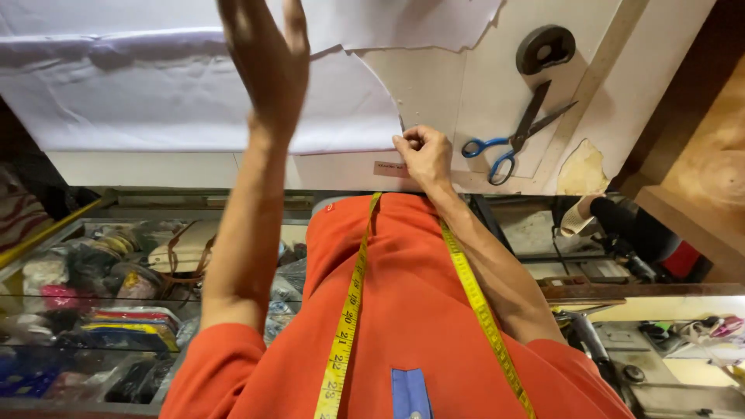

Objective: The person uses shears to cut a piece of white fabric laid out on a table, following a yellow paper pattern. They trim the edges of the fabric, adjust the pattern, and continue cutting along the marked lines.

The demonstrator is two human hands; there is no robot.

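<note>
White fabric [155, 101] lies spread over a white cutting table [458, 85], its curved cut edge running toward the table's front. My left hand [268, 58] rests flat on the fabric with fingers stretched out. My right hand [421, 154] is closed at the fabric's lower corner, pinching a small thin marking tool whose tip touches the cloth; I cannot tell what kind it is. A yellow measuring tape [345, 326] hangs around my neck over my orange shirt.
Blue-handled scissors [516, 136] lie on the table to the right of my hand, beside a long wooden ruler [594, 77] and a dark tape roll [545, 48]. Below the table, a glass shelf [93, 295] holds thread spools and packets. Wooden furniture [698, 155] stands at right.
</note>
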